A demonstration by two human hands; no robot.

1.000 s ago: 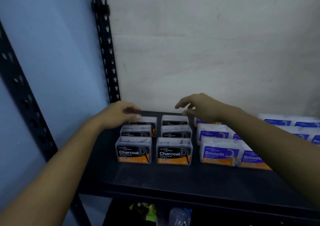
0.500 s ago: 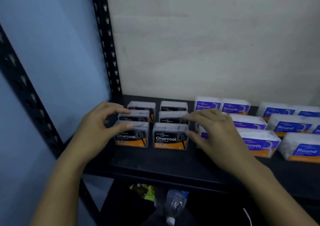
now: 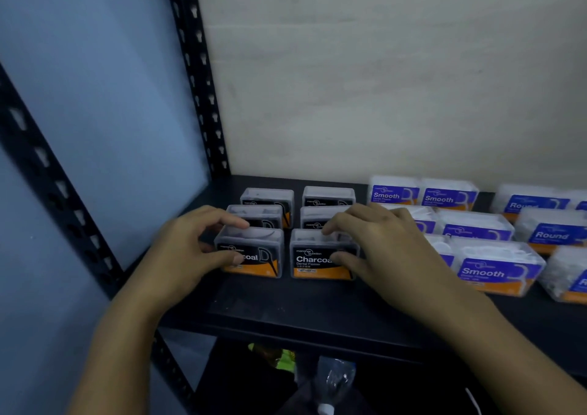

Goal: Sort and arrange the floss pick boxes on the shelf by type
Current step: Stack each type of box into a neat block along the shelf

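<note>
Black-labelled left Charcoal box sits pinched in the left hand; the right hand grips the right Charcoal box, Smooth boxes to its right.

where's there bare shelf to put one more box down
The widest bare strip of shelf runs along the front edge, before the charcoal boxes. A smaller patch sits at the back left corner, between the post and those boxes. Crowded: the right side, packed with smooth boxes and round boxes.
</note>
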